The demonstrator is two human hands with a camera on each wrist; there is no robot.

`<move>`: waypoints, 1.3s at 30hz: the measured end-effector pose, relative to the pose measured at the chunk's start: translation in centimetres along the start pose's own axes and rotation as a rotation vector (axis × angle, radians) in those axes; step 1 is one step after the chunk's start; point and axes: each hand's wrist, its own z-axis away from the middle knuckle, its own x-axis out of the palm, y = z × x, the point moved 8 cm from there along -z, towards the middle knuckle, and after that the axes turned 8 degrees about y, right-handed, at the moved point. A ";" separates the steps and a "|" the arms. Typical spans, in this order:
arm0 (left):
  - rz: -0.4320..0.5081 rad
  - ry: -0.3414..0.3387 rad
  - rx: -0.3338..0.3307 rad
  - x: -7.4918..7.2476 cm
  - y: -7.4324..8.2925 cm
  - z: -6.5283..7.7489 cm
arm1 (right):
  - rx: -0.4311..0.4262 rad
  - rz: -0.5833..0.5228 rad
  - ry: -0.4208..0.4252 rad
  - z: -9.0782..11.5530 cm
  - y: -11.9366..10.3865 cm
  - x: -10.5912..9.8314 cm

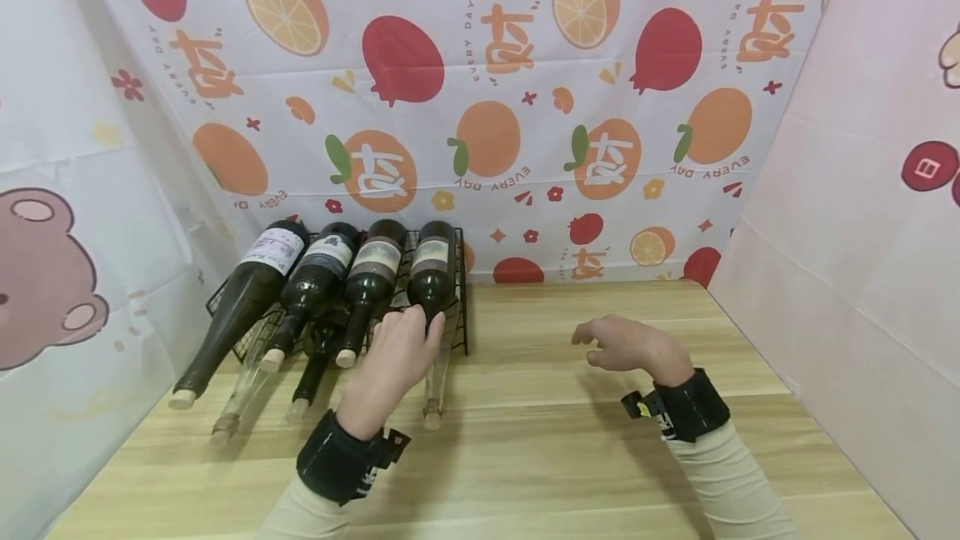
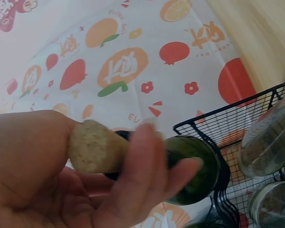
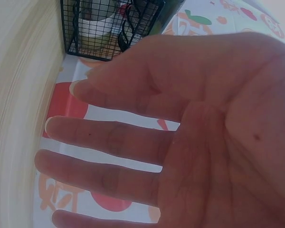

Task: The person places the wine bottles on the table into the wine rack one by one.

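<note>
My left hand (image 1: 399, 348) has its fingers round the neck of the rightmost dark wine bottle (image 1: 431, 283) in the top row of a black wire rack (image 1: 465, 294). The left wrist view shows that bottle's cork (image 2: 96, 147) against the palm, with the fingers curled past it and the green body beyond. To the left lie more labelled bottles, among them one with dark label (image 1: 328, 252) and one with cream label (image 1: 375, 258). My right hand (image 1: 626, 344) hovers over the table at the right, fingers loosely spread and palm bare in the right wrist view.
Lower bottles stick out beneath the top row: a clear one (image 1: 435, 394) at right, another clear one (image 1: 243, 390) at left and a dark one (image 1: 311, 377) between. A long bottle (image 1: 225, 332) slants at far left. Printed fabric (image 1: 525, 107) walls the wooden table (image 1: 540, 457).
</note>
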 end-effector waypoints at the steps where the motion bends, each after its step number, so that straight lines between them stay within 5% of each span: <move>1: 0.005 0.010 0.003 0.0 0.0 0.0 | 0.003 0.001 0.001 0.0 0.0 -0.1; 12: 0.012 0.077 0.017 0.0 -0.3 -0.1 | 0.009 -0.018 0.000 0.1 -0.1 0.1; 26: 0.032 -0.062 -0.037 0.4 -0.5 -0.2 | 0.018 -0.020 -0.007 0.2 -0.1 0.0; 39: 0.039 0.011 -0.033 0.3 -0.7 -0.5 | 0.027 -0.020 -0.009 0.0 0.1 0.1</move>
